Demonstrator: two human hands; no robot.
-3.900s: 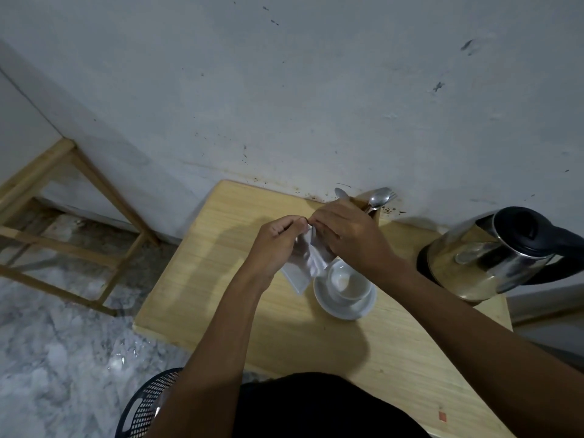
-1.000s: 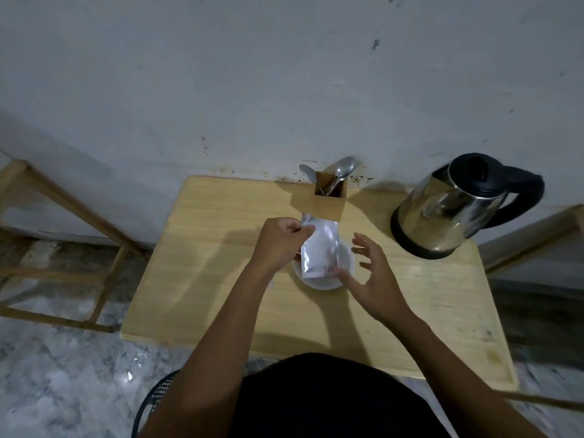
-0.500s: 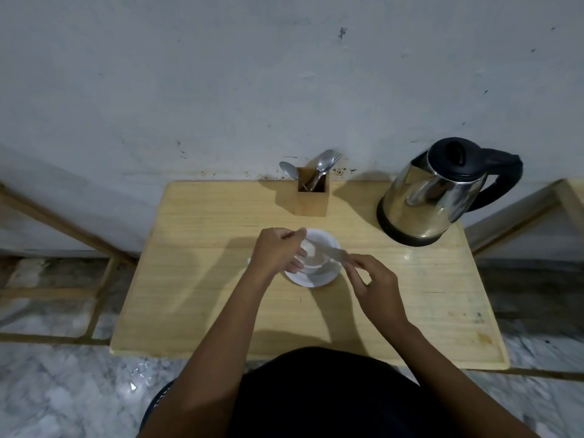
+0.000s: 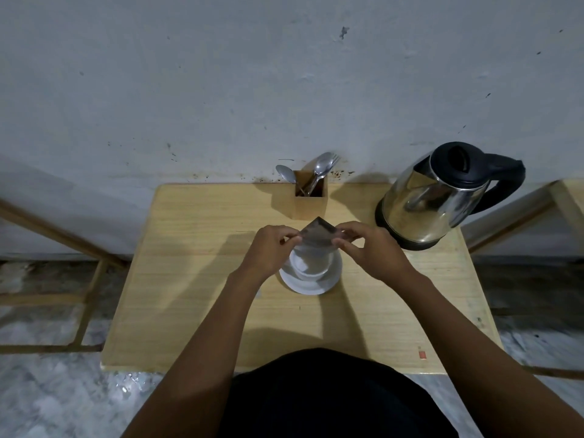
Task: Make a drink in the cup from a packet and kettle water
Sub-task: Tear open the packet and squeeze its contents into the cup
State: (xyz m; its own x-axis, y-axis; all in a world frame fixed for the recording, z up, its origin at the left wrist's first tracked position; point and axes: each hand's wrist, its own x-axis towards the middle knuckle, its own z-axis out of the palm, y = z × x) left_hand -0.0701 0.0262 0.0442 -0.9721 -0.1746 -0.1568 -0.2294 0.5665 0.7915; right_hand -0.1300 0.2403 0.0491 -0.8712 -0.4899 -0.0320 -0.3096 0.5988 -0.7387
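Small silvery foil packet [image 4: 317,238] held tilted directly over the white ceramic cup [image 4: 311,267], pinched at both ends: left hand [image 4: 271,251] gripping its left edge between thumb and fingertips, right hand [image 4: 369,248] gripping the right edge the same way. Both hands closed on the packet, neither touching the cup. Cannot tell whether powder is falling; the cup's inside is partly hidden by the packet. Cup sits on a round white saucer [image 4: 328,284], mid-way across the pale wooden bench [image 4: 189,279]. Behind it, near the wall, a square wooden holder [image 4: 308,205] with metal spoons [image 4: 322,167] and a fork. To the right, well apart from the cup, a shiny steel kettle with black lid and handle [image 4: 442,197]. Judgement: emptying stage, water not yet poured. Risks: packet mouth drifting off the rim would scatter powder onto saucer or bench; a knuckle knocking the light cup could shift it; folded foil may trap residue.
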